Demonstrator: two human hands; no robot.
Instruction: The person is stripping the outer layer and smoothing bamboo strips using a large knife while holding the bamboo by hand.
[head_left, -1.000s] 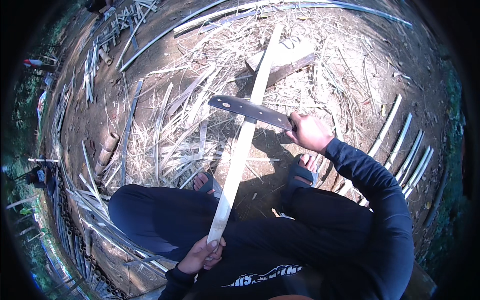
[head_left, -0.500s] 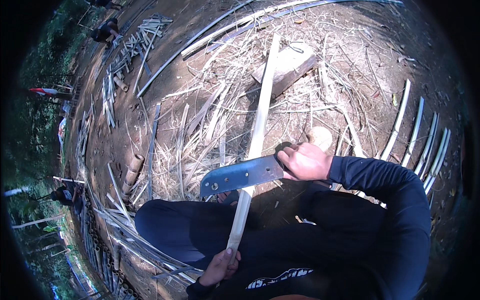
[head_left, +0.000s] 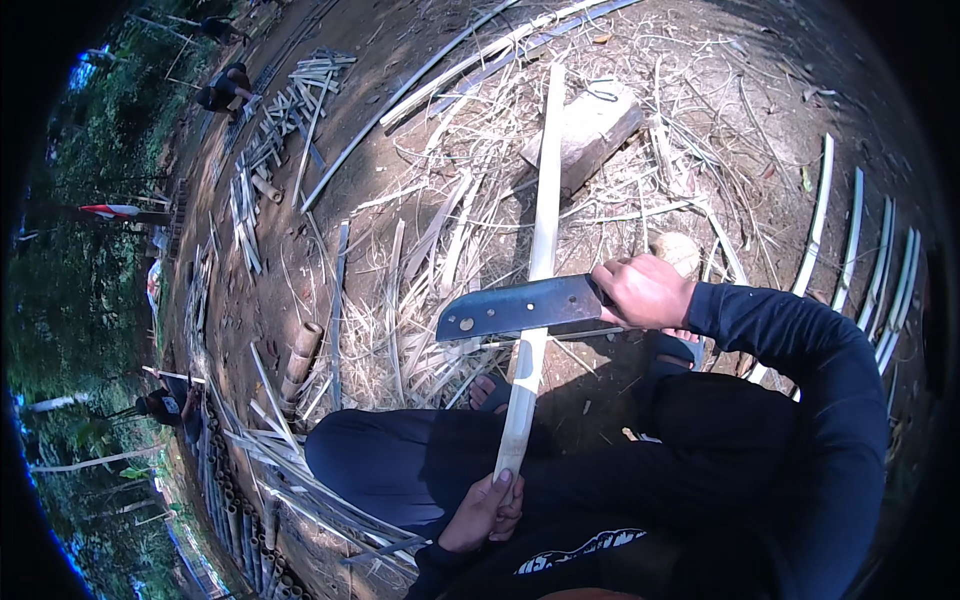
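The left hand (head_left: 476, 516) is pinching the near end of the pale strip (head_left: 549, 180), which is extending past a wooden block (head_left: 600, 130); the right hand (head_left: 650, 290) is gripping the broad knife (head_left: 510, 307) crossing it.

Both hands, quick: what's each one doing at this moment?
Left hand: closed on the near end of the pale strip.
Right hand: closed around the handle of the blade, which lies across the strip.

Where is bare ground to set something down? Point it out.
Mostly bare soil lies between the slat pile and the long curved pole, upper left; a shaded patch lies between the feet, though the knife is close. Crowded: the shavings around the wooden block and beneath the bamboo strip.
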